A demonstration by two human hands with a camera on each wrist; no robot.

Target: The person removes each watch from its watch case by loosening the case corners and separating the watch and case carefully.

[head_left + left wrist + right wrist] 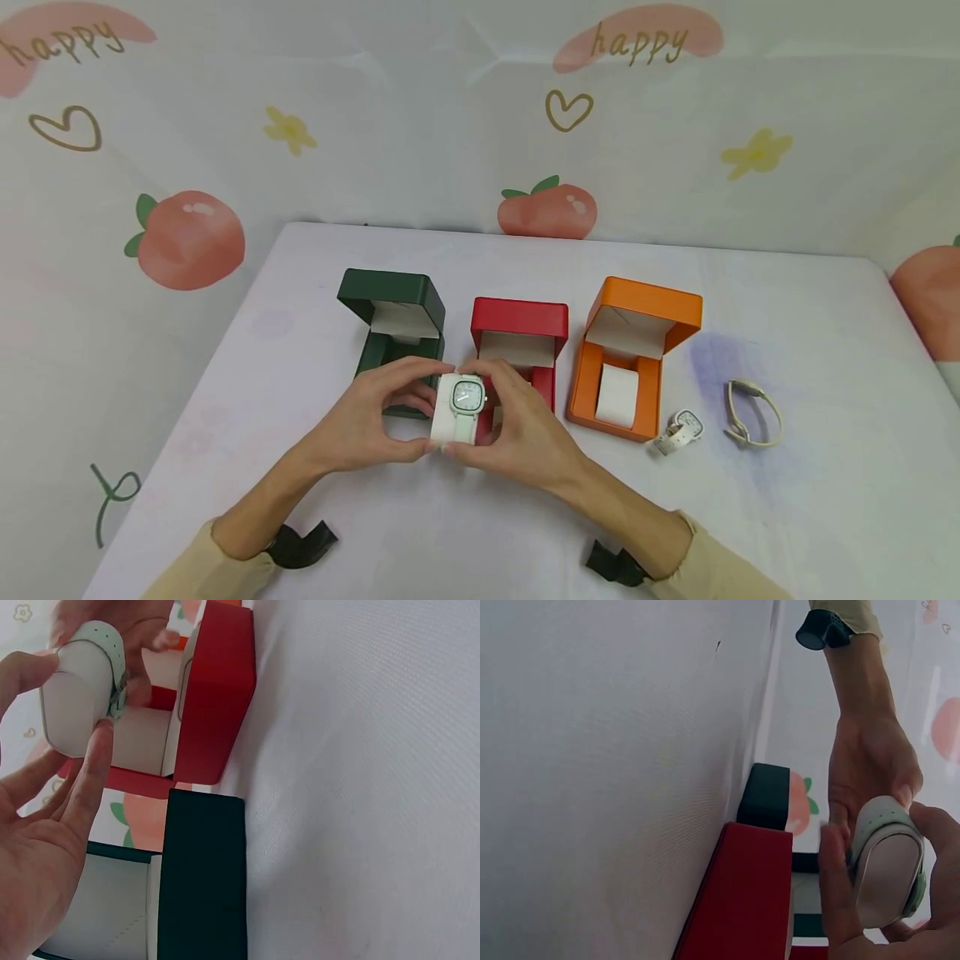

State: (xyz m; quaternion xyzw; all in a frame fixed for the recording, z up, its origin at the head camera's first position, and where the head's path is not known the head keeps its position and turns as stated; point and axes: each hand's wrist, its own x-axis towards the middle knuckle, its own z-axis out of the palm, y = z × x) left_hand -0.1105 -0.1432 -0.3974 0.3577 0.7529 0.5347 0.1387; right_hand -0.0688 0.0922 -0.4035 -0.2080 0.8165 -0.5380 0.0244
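Note:
Between my two hands, in front of the green and red boxes, is a white watch cushion [444,408] with a pale green watch [468,397] wrapped round it, its squarish dial facing up. My left hand [367,417] pinches one end of the cushion between thumb and fingers. At the other end, by the dial, my right hand [528,429] pinches it likewise. The holed strap [111,649] and a buckle show in the left wrist view. In the right wrist view the cushion's flat end [889,874] faces the camera between finger and thumb.
Behind the hands stand an open green box [393,287] and an open red box [520,317], both partly hidden. To the right, an open orange box [576,404] holds a white cushion [618,396]. Beyond it lie a white watch [678,433] and a thin pale gold watch [772,408].

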